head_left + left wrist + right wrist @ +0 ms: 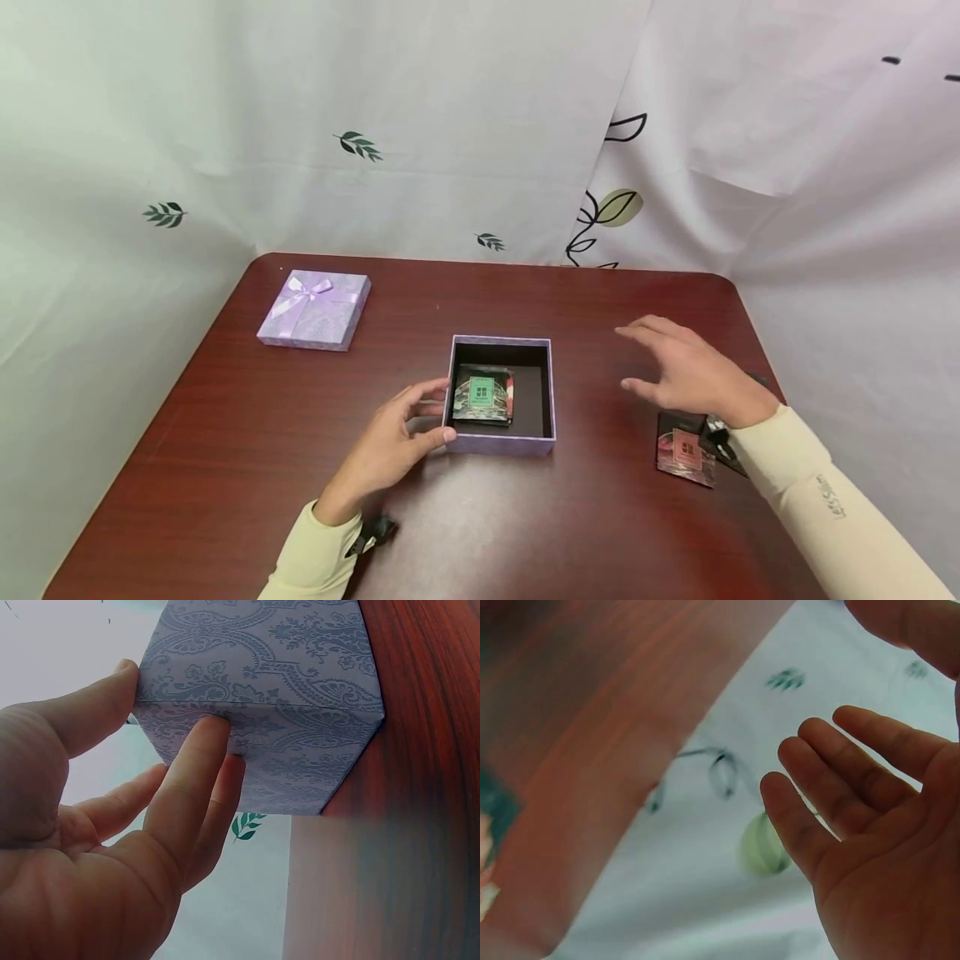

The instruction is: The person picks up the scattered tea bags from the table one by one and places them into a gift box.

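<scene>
An uncovered lilac patterned box (501,447) with a dark inside stands mid-table. Flat square packets lie stacked in its left part, the top packet (481,398) dark with a green label. My left hand (397,437) touches the box at its near left corner, thumb at the rim and fingertips on the outer left wall, as the left wrist view (127,847) also shows. Raised over the table right of the box, my right hand (686,371) is empty, its fingers extended. Below its wrist lies a dark packet with a red label (687,450); others beside it are partly hidden.
The lilac lid (318,312) with a ribbon bow lies at the back left of the dark red wooden table (225,433). White cloth (420,108) with printed leaves hangs behind and along both sides. Each wrist wears a small black device.
</scene>
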A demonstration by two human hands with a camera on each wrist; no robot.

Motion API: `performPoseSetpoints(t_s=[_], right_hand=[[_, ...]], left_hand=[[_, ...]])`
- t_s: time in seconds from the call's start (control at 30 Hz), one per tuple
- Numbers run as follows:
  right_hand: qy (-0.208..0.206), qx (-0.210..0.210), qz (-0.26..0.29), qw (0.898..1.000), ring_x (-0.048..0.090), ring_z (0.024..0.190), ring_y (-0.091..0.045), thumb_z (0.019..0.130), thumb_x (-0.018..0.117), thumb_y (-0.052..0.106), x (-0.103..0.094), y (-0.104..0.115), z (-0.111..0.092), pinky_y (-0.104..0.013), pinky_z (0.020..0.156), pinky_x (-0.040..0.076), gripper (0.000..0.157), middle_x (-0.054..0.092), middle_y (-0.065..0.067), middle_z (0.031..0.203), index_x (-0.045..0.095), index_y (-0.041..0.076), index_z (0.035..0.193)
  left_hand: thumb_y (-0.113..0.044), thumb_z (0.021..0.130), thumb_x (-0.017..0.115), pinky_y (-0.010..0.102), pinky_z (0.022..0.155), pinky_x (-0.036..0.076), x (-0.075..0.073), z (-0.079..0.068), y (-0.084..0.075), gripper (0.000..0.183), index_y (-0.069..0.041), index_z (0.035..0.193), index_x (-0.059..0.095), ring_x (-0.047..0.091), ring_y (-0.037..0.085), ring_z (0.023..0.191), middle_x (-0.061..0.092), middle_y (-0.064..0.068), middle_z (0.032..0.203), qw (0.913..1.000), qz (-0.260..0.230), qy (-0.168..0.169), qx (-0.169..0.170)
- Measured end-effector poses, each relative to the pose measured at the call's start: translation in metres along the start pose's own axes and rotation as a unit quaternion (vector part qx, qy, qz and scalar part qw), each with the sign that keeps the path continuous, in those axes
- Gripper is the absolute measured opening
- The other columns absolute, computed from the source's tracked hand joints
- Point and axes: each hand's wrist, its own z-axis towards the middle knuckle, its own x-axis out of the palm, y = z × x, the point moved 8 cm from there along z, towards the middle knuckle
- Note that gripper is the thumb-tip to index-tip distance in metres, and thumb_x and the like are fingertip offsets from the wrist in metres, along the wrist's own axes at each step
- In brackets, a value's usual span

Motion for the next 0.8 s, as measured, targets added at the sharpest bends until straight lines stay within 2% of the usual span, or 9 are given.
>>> performPoseSetpoints(t_s=[0.07,0.2,0.3,0.4,0.57,0.7,0.8], right_hand=[[0.004,0.022,-0.005,1.000,0.060,0.129,-0.037,0.083,0.088,0.028,0.001,-0.018,-0.010,-0.059,0.107,0.051,0.075,0.061,-0.018,0.140,0.059,0.000,0.146],[0.023,0.064,0.002,0.998,0.072,0.098,-0.024,0.084,0.088,0.027,0.005,-0.050,-0.029,-0.058,0.098,0.055,0.076,0.057,-0.021,0.143,0.056,-0.001,0.148],[0.035,0.086,0.017,0.996,0.075,0.089,-0.022,0.085,0.089,0.026,0.011,-0.069,-0.042,-0.059,0.095,0.057,0.078,0.055,-0.021,0.145,0.054,-0.002,0.149],[0.035,0.090,0.018,0.995,0.072,0.109,-0.035,0.085,0.089,0.024,0.017,-0.083,-0.053,-0.063,0.096,0.055,0.076,0.057,-0.023,0.144,0.055,-0.004,0.147],[0.032,0.085,0.006,0.996,0.065,0.116,-0.045,0.083,0.088,0.023,0.026,-0.101,-0.065,-0.065,0.095,0.053,0.070,0.062,-0.027,0.137,0.060,-0.008,0.140],[0.063,0.101,0.004,0.993,0.058,0.127,-0.052,0.081,0.090,0.028,0.037,-0.114,-0.072,-0.069,0.101,0.050,0.078,0.060,-0.030,0.139,0.058,-0.009,0.141],[0.076,0.104,0.014,0.992,0.057,0.128,-0.054,0.079,0.092,0.030,0.042,-0.121,-0.076,-0.070,0.101,0.049,0.083,0.059,-0.031,0.140,0.056,-0.011,0.142]], left_hand=[[-0.014,0.090,0.086,0.036,0.093,0.062,0.000,0.000,0.000,0.069,-0.010,0.151,0.055,0.068,0.036,0.124,0.064,0.018,0.140,1.0000,0.000,0.000,0.000],[-0.016,0.090,0.086,0.033,0.092,0.062,-0.001,-0.001,-0.001,0.069,-0.009,0.151,0.055,0.068,0.036,0.124,0.064,0.018,0.140,1.0000,0.001,0.000,0.001],[-0.016,0.090,0.086,0.032,0.091,0.061,-0.001,-0.001,-0.001,0.069,-0.009,0.151,0.055,0.069,0.035,0.124,0.065,0.018,0.140,1.0000,0.003,0.000,0.001],[-0.016,0.090,0.086,0.032,0.091,0.061,-0.001,-0.001,-0.001,0.069,-0.009,0.151,0.055,0.069,0.035,0.124,0.065,0.018,0.139,1.0000,0.003,0.000,0.000],[-0.017,0.090,0.087,0.034,0.092,0.061,-0.001,0.000,-0.001,0.069,-0.010,0.151,0.056,0.069,0.034,0.124,0.065,0.017,0.139,1.0000,0.004,-0.001,0.002],[-0.018,0.090,0.087,0.036,0.093,0.061,-0.001,0.000,-0.001,0.068,-0.011,0.151,0.056,0.069,0.034,0.123,0.065,0.016,0.138,1.0000,0.004,0.000,0.004],[-0.017,0.090,0.087,0.036,0.093,0.061,-0.002,-0.001,-0.001,0.068,-0.011,0.151,0.056,0.069,0.034,0.123,0.065,0.016,0.138,1.0000,0.004,0.000,0.004]])
